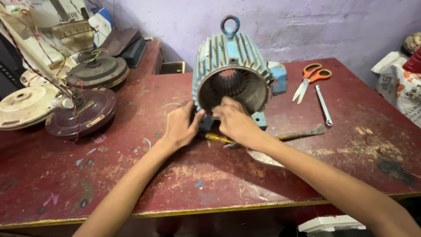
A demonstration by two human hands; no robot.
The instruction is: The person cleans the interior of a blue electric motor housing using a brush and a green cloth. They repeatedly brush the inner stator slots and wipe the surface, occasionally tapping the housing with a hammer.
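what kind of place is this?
Most likely a small motor or fan repair workshop. An opened blue motor housing stands on a worn red table, both hands at its rim. Dismantled ceiling fan motors are stacked at left; scissors and a brush lie nearby.

- The right hand [236, 120] covers the lower front rim of the blue ribbed metal motor housing [230, 57]; its fingertips are hidden inside the opening.
- A yellow-handled screwdriver [215, 138] lies under that hand, its tip hidden.
- The left hand [180, 126] hides the housing's lower left foot.
- Both forearms are cut off by the bottom edge.
- Right of the hands, a white printed sack [401, 85] is cut off by the frame edge.
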